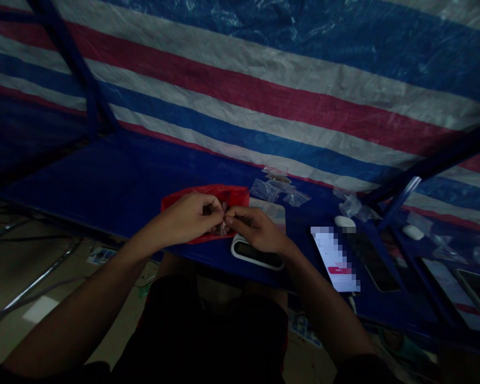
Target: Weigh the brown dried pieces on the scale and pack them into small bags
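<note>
My left hand (190, 216) and my right hand (256, 229) meet over the near edge of a blue table (116, 186). Both pinch a small clear plastic bag (223, 220) between fingertips; what it contains is too dark to make out. Just behind the hands lies a red plastic bag (228, 194). Under my right hand sits a small white scale (256, 255) with a dark display.
Several small clear bags (278, 186) lie at the back of the table. A lit phone (335, 258) lies right of the scale, further phones (460, 290) at far right. A striped tarp (264, 90) hangs behind. Cables (32, 282) run over the floor at left.
</note>
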The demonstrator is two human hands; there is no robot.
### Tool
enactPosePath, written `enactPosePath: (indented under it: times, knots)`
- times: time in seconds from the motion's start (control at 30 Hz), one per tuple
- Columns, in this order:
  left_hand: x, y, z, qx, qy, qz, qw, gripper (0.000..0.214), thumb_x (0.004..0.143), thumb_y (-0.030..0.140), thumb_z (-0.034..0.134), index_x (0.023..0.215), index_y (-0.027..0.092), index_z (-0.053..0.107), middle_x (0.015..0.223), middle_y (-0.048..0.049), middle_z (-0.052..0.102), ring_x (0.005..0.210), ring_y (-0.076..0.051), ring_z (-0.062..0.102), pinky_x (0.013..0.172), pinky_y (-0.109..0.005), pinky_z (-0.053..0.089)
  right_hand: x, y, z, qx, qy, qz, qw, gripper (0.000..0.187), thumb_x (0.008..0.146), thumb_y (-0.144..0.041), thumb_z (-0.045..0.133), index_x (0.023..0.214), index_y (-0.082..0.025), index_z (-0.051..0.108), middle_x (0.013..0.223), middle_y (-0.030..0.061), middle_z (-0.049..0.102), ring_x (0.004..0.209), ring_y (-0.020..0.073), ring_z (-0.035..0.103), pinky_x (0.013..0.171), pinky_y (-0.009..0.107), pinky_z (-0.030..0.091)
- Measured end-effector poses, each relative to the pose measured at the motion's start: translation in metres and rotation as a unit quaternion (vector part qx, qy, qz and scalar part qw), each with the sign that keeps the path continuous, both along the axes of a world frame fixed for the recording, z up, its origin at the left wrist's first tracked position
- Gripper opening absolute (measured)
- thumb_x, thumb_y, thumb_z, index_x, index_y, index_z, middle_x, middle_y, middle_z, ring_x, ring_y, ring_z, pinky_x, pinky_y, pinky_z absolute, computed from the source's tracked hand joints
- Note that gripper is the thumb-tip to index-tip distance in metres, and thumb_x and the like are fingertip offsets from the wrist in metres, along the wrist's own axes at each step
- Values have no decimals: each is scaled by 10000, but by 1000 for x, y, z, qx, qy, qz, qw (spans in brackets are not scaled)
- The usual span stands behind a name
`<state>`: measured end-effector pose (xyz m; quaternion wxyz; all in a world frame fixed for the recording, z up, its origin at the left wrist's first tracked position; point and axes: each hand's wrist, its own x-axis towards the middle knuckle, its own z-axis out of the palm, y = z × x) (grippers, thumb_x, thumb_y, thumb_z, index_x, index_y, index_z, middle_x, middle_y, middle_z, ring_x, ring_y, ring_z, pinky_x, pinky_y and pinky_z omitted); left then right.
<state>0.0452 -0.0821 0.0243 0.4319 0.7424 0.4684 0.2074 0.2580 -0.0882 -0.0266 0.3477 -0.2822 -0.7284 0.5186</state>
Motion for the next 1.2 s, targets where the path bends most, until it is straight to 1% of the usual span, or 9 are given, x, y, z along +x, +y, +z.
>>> enactPosePath:
  times: [0.2,0.4,0.5,0.57,0.63,0.7,0.9,1.07,1.2]
  knots:
    - [5,-5,-2,49,31,17,998,124,860,294,553,794,205,609,782,-19,700,680,-163,631,625,-292,469,-3,0,0,83,-32,-83,993,165,866,-145,590,711,-203,585,663,-46,574,617,105,506,619,242,403]
    - [3,-7,6,85,85,72,990,117,839,278,559,738,224,536,713,5,633,651,-166,579,592,-295,395,3,2,0,93,-56,-175,979,146,807,-201,583,663,-207,564,622,-43,561,575,102,477,571,240,365]
    - [-1,-10,5,87,93,67,990,134,875,309,549,769,226,554,709,4,636,629,-175,581,583,-310,404,3,2,4,84,-51,-174,980,143,819,-218,573,678,-204,590,638,-32,592,594,111,514,584,241,390]
    - [-1,-13,0,130,64,55,988,146,889,362,609,907,218,591,854,-22,694,738,-199,650,653,-332,486,1,0,6,80,-43,-157,983,157,835,-220,575,681,-203,597,639,-32,599,603,112,523,592,238,398]
    - [0,-16,-8,199,14,44,979,448,818,430,769,1162,206,591,1206,-99,713,1051,-265,705,863,-393,567,0,-1,7,75,-30,-140,987,166,858,-225,579,698,-201,616,654,-31,619,615,111,539,609,237,414]
    - [3,-16,-18,227,-19,24,973,732,745,450,876,1346,210,534,1444,-145,628,1286,-315,646,1041,-447,546,0,-1,7,76,-14,-125,989,180,883,-237,582,715,-199,635,667,-29,637,622,113,550,617,240,420]
    - [8,-11,-31,164,-48,5,985,404,983,462,659,1289,207,591,1215,-90,746,1078,-246,732,968,-398,577,4,2,3,46,12,-160,986,303,963,-371,628,709,-205,623,657,-19,601,616,125,520,612,265,417]
    - [7,0,-18,217,-34,28,975,472,1021,514,568,1359,186,597,1275,-113,743,1129,-255,716,1005,-382,554,4,5,6,26,49,-173,983,404,966,-568,669,771,-215,654,722,3,657,670,148,573,655,290,477]
    - [-8,20,6,266,111,-17,957,486,1023,549,546,1338,191,642,1301,-117,745,1159,-276,710,1021,-386,525,10,11,8,42,94,-208,973,409,949,-596,700,796,-218,675,764,23,715,727,162,631,724,311,516]
